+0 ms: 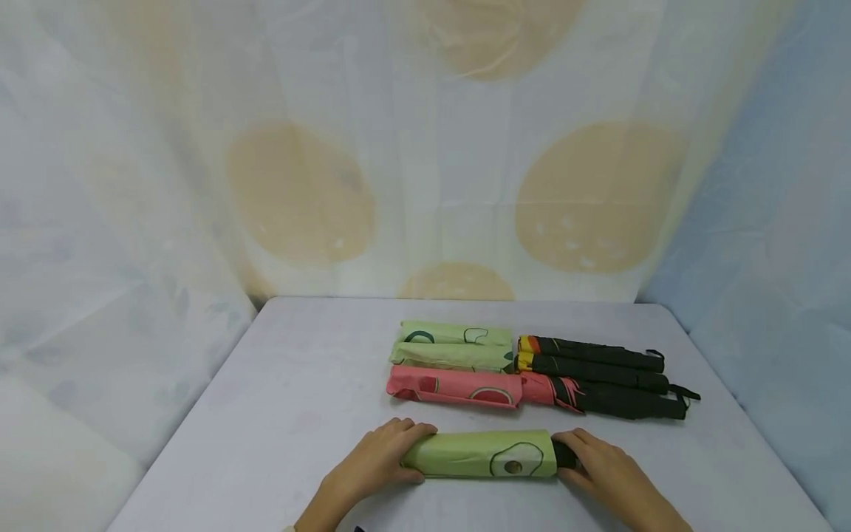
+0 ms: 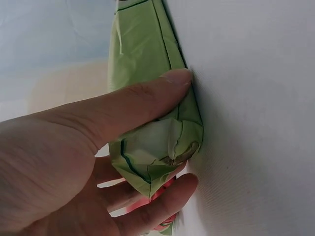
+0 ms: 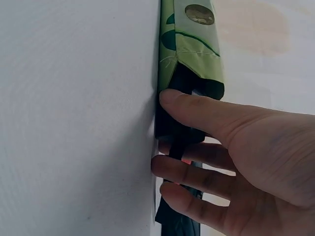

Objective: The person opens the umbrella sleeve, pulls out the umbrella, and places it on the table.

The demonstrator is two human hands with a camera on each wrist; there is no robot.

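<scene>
A green sleeved umbrella (image 1: 484,454) with an avocado print lies crosswise on the grey table (image 1: 279,414), near its front edge. The left hand (image 1: 379,462) curls thumb and fingers round its closed green end, and the right hand (image 1: 598,462) pinches the black handle (image 3: 179,113) poking from the sleeve. Behind lie 2 green sleeves (image 1: 455,345), 1 pink sleeve (image 1: 459,388) and 3 black folded umbrellas (image 1: 598,377)

No readable text, labels, brands, numbers or signs anywhere
</scene>
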